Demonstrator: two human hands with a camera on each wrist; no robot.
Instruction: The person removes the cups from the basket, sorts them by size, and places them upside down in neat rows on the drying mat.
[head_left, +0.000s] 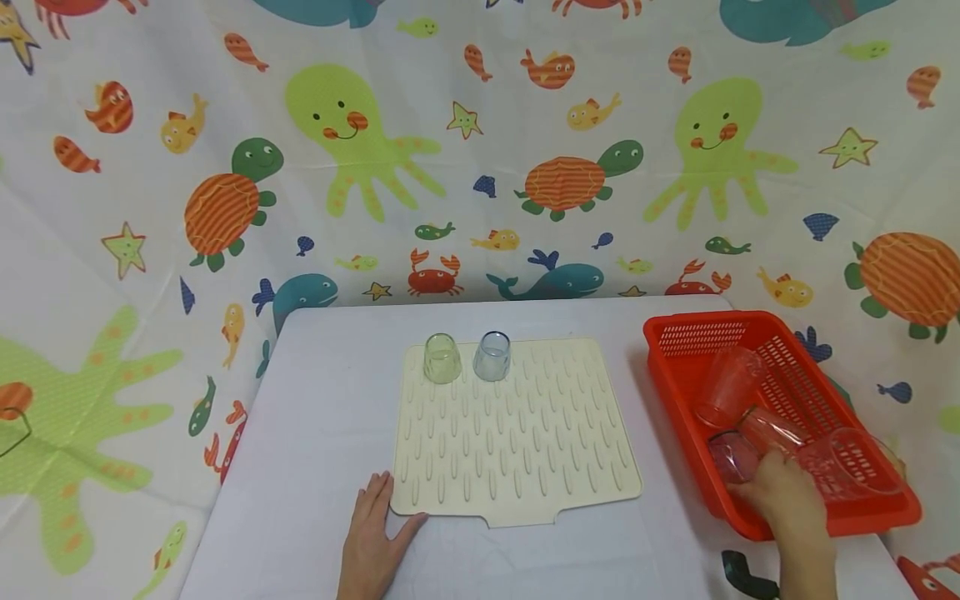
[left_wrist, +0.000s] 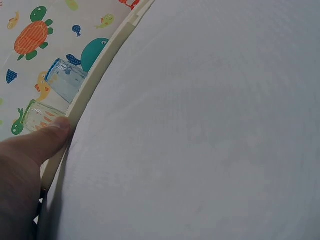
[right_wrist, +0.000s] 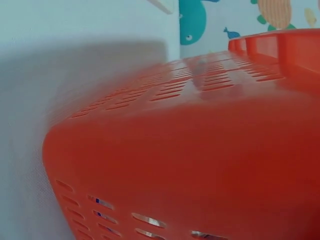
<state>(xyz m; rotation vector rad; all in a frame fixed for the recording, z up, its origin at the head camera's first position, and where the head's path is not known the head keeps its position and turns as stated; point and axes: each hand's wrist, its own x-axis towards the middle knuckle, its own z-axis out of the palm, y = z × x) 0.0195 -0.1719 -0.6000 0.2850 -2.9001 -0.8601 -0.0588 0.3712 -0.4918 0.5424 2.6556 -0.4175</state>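
My left hand (head_left: 371,533) rests at the near left corner of a cream drying mat (head_left: 517,442) with raised ridges, fingers straight and thumb along its front edge. In the left wrist view, the thumb (left_wrist: 52,132) touches the mat's edge. A green-tinted glass (head_left: 442,360) and a blue-tinted glass (head_left: 492,358) stand at the mat's far side. Over on the right, my right hand (head_left: 783,492) reaches into a red plastic basket (head_left: 675,417), beside a small purple-tinted glass (head_left: 731,457). Its fingertips are hidden, so whether they grip a glass cannot be told.
Other clear glasses lie in the basket: a tall one (head_left: 731,387), one in the middle (head_left: 772,429) and a large one (head_left: 855,462). The basket's slotted wall (right_wrist: 165,140) fills the right wrist view. A black curved object (head_left: 746,575) lies near the right forearm.
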